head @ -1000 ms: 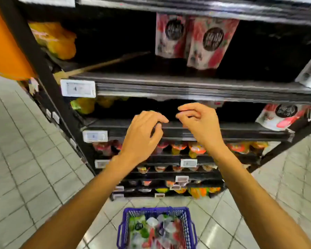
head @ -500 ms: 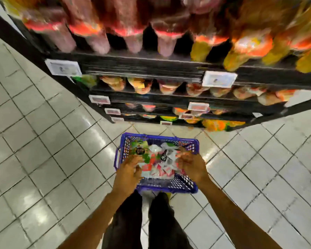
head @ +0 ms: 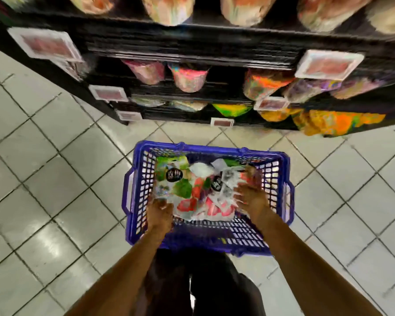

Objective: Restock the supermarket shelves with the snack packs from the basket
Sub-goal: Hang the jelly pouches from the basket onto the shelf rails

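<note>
Under the fingers, a blue basket (head: 203, 148) sits on the grey tiled floor (head: 55, 179), black shelves (head: 192, 42) beyond. Snack packs (head: 192, 190) fill it. Left hand (head: 160, 210) curls at the pile's near edge, right hand (head: 251, 195) lies on it; blur hides any grip. A second ago both were up at a shelf.

Left hand (head: 160, 213) and right hand (head: 251, 195) held low, apart, grips blurred
</note>
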A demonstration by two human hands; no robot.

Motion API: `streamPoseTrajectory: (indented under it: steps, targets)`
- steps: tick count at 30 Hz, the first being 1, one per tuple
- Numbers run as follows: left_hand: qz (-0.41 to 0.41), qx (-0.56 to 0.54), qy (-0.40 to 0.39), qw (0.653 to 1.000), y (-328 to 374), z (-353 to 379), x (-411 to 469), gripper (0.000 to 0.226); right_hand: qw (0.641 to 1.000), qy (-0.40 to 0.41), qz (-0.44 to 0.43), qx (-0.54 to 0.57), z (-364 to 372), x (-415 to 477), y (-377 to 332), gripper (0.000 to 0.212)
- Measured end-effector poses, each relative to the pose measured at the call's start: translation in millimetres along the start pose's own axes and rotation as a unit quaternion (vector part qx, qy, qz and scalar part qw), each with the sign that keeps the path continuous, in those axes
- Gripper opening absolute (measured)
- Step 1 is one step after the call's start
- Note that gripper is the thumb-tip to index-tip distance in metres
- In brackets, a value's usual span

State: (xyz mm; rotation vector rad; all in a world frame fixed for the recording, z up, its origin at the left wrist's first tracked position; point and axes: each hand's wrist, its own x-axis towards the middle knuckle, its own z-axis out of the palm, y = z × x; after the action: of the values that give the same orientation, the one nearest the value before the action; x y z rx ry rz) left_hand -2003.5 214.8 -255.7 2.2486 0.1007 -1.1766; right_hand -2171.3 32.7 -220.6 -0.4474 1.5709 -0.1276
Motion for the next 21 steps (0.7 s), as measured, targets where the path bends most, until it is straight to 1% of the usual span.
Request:
streamPoseTrajectory:
  steps: [1, 2, 4, 6, 8, 10, 11, 12, 13, 14, 15, 17, 18, 19, 20, 21]
  targets:
    - [-0.025, -0.008, -0.001, 1.0, -2, 6, 14, 0.03, 1.0, -0.009, 0.015, 0.021, 4, 16, 1, 0.03]
    - [-0.048, 0.002, 0.001, 0.999, -4, 12, 28, 0.036, 0.999, -0.017, 0.026, 0.039, 8, 35, 2, 0.032]
    - [-0.072, 0.093, 0.038, 0.992, -6, 23, 52, 0.058, 0.998, -0.016, 0.026, 0.063, 19, 71, 2, 0.031]
    - [-0.097, 0.171, 0.068, 0.978, -1, 35, 65, 0.085, 0.997, 0.008, 0.023, 0.067, 31, 101, 0, 0.026]
    - [-0.124, 0.185, 0.064, 0.973, 3, 48, 74, 0.103, 0.996, 0.037, 0.024, 0.081, 43, 125, -3, 0.025]
    - [-0.143, 0.186, 0.07, 0.97, 1, 52, 81, 0.113, 0.993, 0.072, 0.025, 0.09, 48, 141, -5, 0.017]
    - [-0.141, 0.185, 0.076, 0.97, -3, 52, 84, 0.117, 0.992, 0.083, 0.033, 0.09, 48, 145, -5, 0.011]
    - [-0.134, 0.178, 0.079, 0.972, -8, 49, 90, 0.119, 0.991, 0.081, 0.037, 0.097, 45, 146, -4, 0.008]
    - [-0.126, 0.151, 0.067, 0.978, -11, 45, 95, 0.119, 0.992, 0.072, 0.038, 0.099, 42, 146, -2, 0.018]
    - [-0.116, 0.111, 0.039, 0.986, -14, 41, 101, 0.117, 0.992, 0.064, 0.036, 0.101, 38, 145, 1, 0.024]
    - [-0.112, 0.073, 0.003, 0.991, -15, 37, 105, 0.116, 0.993, 0.058, 0.032, 0.096, 32, 140, 3, 0.023]
    - [-0.123, 0.011, -0.053, 0.991, -10, 32, 104, 0.118, 0.993, 0.061, 0.042, 0.093, 20, 125, 12, 0.012]
    - [-0.128, -0.008, -0.07, 0.989, -7, 31, 101, 0.12, 0.992, 0.056, 0.056, 0.1, 14, 115, 19, 0.009]
    - [-0.123, -0.008, -0.067, 0.99, -5, 32, 98, 0.12, 0.991, 0.049, 0.066, 0.104, 8, 107, 27, 0.008]
    - [-0.109, 0.007, -0.048, 0.993, -4, 33, 95, 0.114, 0.991, 0.041, 0.065, 0.105, 2, 99, 36, 0.01]
    - [-0.099, 0.026, -0.028, 0.994, -5, 33, 91, 0.108, 0.992, 0.038, 0.057, 0.102, -3, 94, 46, 0.016]
